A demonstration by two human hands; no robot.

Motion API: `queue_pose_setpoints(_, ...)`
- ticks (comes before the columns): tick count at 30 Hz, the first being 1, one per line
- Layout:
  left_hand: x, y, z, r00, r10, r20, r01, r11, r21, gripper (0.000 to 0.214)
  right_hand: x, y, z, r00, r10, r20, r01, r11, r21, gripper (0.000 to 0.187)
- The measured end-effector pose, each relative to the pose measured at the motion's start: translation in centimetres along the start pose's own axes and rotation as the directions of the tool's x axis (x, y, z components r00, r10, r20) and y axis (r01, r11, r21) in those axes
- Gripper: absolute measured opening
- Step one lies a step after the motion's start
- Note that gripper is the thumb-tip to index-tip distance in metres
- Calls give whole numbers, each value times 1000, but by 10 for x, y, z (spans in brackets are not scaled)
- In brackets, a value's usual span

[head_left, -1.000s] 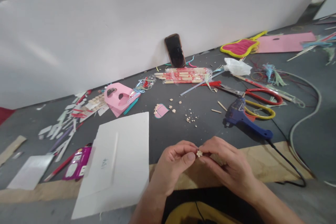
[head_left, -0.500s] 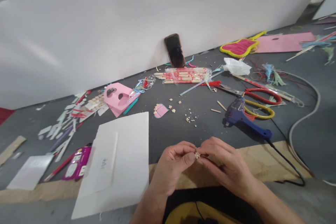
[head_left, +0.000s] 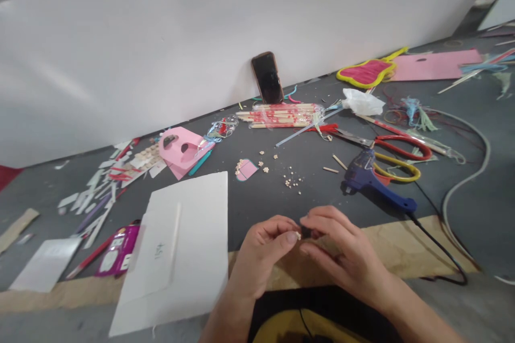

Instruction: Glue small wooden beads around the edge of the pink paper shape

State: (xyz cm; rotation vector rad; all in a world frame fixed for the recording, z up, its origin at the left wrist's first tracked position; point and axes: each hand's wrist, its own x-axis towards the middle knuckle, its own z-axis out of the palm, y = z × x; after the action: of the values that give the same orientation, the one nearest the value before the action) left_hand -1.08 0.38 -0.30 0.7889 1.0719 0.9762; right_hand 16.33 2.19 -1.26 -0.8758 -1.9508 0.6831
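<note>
Thumb and forefinger of my left hand [head_left: 267,249] pinch a small pale flower-shaped cluster [head_left: 298,235], mostly covered by the fingers. My right hand [head_left: 340,246] is just to its right, thumb and fingers apart, and nothing shows between them. Beyond the hands lie loose small beige beads [head_left: 293,179]. A few similar pale clusters [head_left: 261,164] rest farther left. Beside them is a pink card piece with a rounded edge [head_left: 247,170], several pale clusters gathered along its left side.
A blue glue gun [head_left: 374,185] and red-and-yellow-handled scissors [head_left: 402,147] lie right. White boards [head_left: 201,225] and a purple packet [head_left: 120,249] occupy the left. Behind are bundled sticks [head_left: 281,116], a pink cut-out [head_left: 181,147] and a phone [head_left: 268,77] leaning on the wall.
My right thumb and fingers have spread and come off the small cluster. It stays in my left hand, turned and more hidden. The things on the table have not moved.
</note>
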Motion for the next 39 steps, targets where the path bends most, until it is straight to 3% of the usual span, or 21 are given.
queue_pose_setpoints(2,0,0,-2,1000,8,-21,-8,1000,-5,14,-1,1,0,997,63,-34,-63,998,-2,33)
queue_pose_setpoints(4,0,0,-3,999,0,-41,-1,1000,-31,14,-1,2,0,993,114,7,-114,993,-16,37)
queue_pose_setpoints(8,-1,6,-7,998,11,-62,-16,997,-81,13,3,-1,0,985,97,140,-93,995,-40,23)
queue_pose_setpoints(15,-2,17,-22,988,36,-151,-63,982,-180,12,-7,5,-8,997,59,52,-53,993,-102,16)
queue_pose_setpoints(17,-2,18,-26,985,47,-166,-80,978,-193,12,-13,12,-16,997,74,6,-72,984,-160,13)
queue_pose_setpoints(20,-3,19,-32,980,59,-192,-99,973,-208,11,-21,20,-35,979,123,-160,-165,944,-286,11)
queue_pose_setpoints(23,-3,19,-36,973,68,-220,-113,974,-198,11,-26,20,-56,897,242,-371,-374,863,-340,12)
queue_pose_setpoints(26,-2,21,-39,968,72,-238,-114,980,-163,11,-27,16,-65,838,294,-459,-461,832,-309,14)
queue_pose_setpoints(28,0,22,-38,967,72,-245,-110,984,-142,10,-23,12,-60,866,289,-408,-427,853,-301,25)
queue_pose_setpoints(30,3,22,-33,971,66,-231,-98,987,-128,11,-16,9,-46,926,252,-280,-328,906,-270,32)
queue_pose_setpoints(32,5,20,-25,981,52,-189,-76,990,-120,11,-8,6,-29,980,155,-124,-177,967,-186,18)
queue_pose_setpoints(33,6,18,-20,987,40,-158,-59,991,-120,11,-4,5,-20,990,113,-82,-123,983,-134,8)
queue_pose_setpoints(36,7,10,-4,998,-8,-59,0,991,-135,11,4,3,-1,996,87,-4,-87,996,36,29)
queue_pose_setpoints(39,8,3,6,999,-42,14,44,981,-187,12,8,1,4,994,105,-25,-101,984,150,26)
